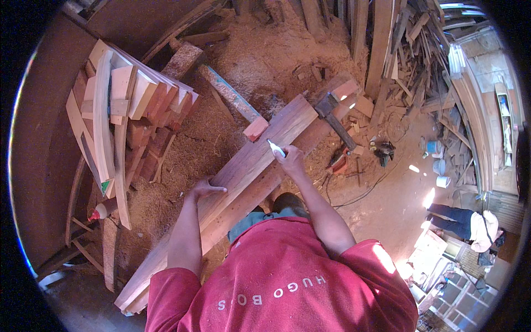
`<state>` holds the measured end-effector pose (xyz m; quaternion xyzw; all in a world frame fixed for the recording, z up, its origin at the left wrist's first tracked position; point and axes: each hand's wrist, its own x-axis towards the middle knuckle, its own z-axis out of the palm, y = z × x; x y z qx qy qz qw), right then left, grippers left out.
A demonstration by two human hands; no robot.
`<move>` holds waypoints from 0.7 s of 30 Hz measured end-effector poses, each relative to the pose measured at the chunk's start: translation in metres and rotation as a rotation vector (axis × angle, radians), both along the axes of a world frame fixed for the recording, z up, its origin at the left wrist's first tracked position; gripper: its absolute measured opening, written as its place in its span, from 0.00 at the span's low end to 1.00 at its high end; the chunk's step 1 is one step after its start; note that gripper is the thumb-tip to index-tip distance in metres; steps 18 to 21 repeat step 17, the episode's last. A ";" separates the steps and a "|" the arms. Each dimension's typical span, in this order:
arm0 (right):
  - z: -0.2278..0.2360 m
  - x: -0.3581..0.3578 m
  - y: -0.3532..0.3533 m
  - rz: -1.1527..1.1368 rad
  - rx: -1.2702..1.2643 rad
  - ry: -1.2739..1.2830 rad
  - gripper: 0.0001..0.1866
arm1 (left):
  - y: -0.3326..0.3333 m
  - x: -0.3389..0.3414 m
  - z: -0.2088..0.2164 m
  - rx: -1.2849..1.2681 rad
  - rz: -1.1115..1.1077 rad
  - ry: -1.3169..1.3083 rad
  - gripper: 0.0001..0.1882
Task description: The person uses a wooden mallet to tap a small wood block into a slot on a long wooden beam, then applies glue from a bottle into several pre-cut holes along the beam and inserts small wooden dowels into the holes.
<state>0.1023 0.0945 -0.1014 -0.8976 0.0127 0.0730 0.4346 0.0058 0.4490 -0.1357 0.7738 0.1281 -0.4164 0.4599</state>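
A long reddish-brown wooden plank (249,157) lies diagonally in front of me, alongside another length of timber (243,213). On the plank's far-left edge rests my left hand (206,190), thumb stretched out along the wood, holding nothing. My right hand (291,161) grips a slim white tube with a thin pointed tip (276,148), the tip pointing toward the plank's far edge. A hammer with a dark, blocky head (326,105) lies across the timber beyond my right hand. Close to the tube's tip, the reddish end of a narrow beam (256,128) meets the plank.
Cut boards (133,94) are stacked at left, with a red-capped bottle (100,212) beside them. Sawdust (249,55) covers the ground. A power tool (383,152), an orange tool (338,162), buckets (437,166) and scrap wood lie right. Another person (481,229) is at far right.
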 end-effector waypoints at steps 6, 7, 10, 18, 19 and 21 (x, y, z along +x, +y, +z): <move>0.003 0.000 0.000 0.028 -0.001 -0.005 0.19 | 0.004 -0.004 -0.006 -0.009 0.015 -0.001 0.53; 0.007 0.001 0.004 0.036 0.008 -0.008 0.19 | 0.016 -0.012 -0.028 0.043 0.001 0.004 0.54; 0.006 0.000 -0.001 0.030 -0.024 -0.026 0.19 | 0.012 -0.006 -0.035 0.063 -0.035 0.042 0.55; -0.020 0.003 -0.024 -0.154 0.259 -0.114 0.22 | 0.003 -0.001 0.003 0.019 -0.010 -0.064 0.55; -0.020 0.003 -0.024 -0.154 0.259 -0.114 0.22 | 0.003 -0.001 0.003 0.019 -0.010 -0.064 0.55; -0.020 0.003 -0.024 -0.154 0.259 -0.114 0.22 | 0.003 -0.001 0.003 0.019 -0.010 -0.064 0.55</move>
